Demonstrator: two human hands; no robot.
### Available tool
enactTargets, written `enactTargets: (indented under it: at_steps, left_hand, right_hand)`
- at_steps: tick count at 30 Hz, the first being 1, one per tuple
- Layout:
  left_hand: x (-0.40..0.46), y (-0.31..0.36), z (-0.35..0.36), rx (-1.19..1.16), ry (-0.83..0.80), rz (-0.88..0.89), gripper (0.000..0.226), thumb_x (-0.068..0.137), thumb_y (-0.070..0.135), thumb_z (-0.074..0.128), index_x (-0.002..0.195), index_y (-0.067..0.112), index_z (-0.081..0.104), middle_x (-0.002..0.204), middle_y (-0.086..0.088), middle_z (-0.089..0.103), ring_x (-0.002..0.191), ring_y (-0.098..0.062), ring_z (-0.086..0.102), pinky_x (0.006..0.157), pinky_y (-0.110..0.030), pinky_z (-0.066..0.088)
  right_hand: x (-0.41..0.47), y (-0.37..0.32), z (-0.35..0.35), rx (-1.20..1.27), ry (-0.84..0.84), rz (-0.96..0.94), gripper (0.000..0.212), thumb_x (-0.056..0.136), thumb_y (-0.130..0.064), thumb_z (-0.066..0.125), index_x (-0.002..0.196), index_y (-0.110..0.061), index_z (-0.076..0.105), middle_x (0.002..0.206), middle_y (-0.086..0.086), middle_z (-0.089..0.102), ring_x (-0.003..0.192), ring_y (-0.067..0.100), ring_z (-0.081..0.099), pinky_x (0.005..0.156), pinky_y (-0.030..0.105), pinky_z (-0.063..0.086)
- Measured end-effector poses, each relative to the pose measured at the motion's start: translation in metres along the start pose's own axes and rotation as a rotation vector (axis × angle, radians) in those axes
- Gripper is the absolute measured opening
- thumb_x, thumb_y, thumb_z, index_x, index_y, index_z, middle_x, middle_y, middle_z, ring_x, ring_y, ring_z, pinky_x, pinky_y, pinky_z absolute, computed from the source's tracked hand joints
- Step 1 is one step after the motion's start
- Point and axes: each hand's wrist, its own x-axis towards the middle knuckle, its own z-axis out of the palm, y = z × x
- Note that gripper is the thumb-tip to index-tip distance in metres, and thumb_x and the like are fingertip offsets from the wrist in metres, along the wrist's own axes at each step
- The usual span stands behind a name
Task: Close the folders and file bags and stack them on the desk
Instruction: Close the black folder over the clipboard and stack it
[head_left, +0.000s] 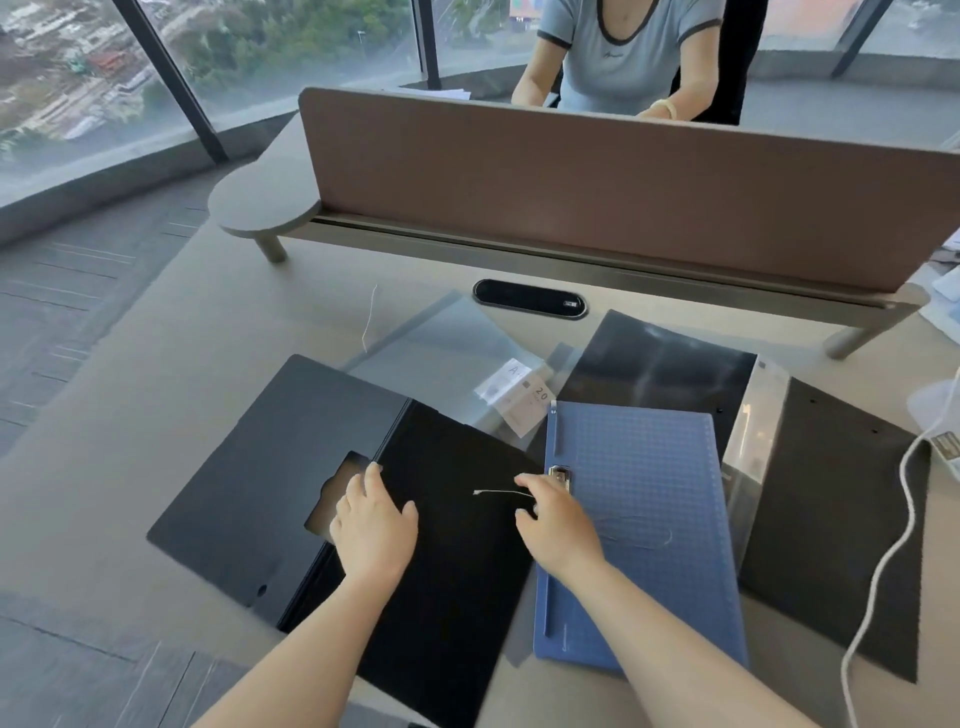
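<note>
A black file bag (457, 561) lies in front of me with its flap (270, 478) spread open to the left. My left hand (374, 519) rests flat near the fold, fingers apart. My right hand (556, 525) pinches a thin white string (498, 492) over the bag's right edge. A blue folder (654, 519) with a metal clip (561, 475) lies closed to the right. Behind sit a clear file bag (447, 353) with a white label and an open black folder (831, 509) with a clear spine.
A brown divider panel (623, 182) runs across the back of the desk, with a cable port (530, 299) before it. A white cable (893, 530) trails over the black folder at right. Another person sits behind the divider. The desk edge drops to the floor at left.
</note>
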Motion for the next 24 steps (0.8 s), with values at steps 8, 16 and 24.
enactTargets:
  at_steps: [8, 16, 24]
  left_hand:
    - [0.013, -0.012, -0.003, -0.039, -0.04, -0.077, 0.056, 0.094, 0.034, 0.058, 0.143, 0.01, 0.042, 0.134, -0.014, 0.055, 0.124, -0.032, 0.051, 0.1, -0.046, 0.043]
    - [0.025, -0.012, -0.017, -0.272, -0.082, -0.094, 0.049, 0.093, 0.034, 0.064, 0.132, 0.005, 0.056, 0.132, -0.015, 0.06, 0.114, -0.03, 0.061, 0.087, -0.039, 0.051]
    - [0.018, 0.0, -0.048, -0.368, 0.022, -0.067, 0.038, 0.095, 0.032, 0.063, 0.125, 0.009, 0.061, 0.12, -0.01, 0.067, 0.106, -0.025, 0.062, 0.083, -0.036, 0.048]
  right_hand:
    - [0.003, -0.004, 0.011, -0.076, 0.001, 0.007, 0.046, 0.096, -0.018, 0.05, 0.142, -0.02, 0.046, 0.146, -0.005, 0.044, 0.133, 0.015, 0.044, 0.102, 0.035, 0.047]
    - [0.001, -0.007, 0.011, -0.093, -0.015, 0.009, 0.047, 0.096, -0.016, 0.049, 0.143, -0.018, 0.045, 0.148, -0.004, 0.041, 0.137, 0.015, 0.038, 0.108, 0.034, 0.039]
    - [-0.008, -0.009, 0.01, 0.127, 0.141, 0.067, 0.044, 0.095, -0.012, 0.055, 0.138, -0.02, 0.05, 0.141, -0.001, 0.049, 0.129, 0.018, 0.049, 0.103, 0.034, 0.048]
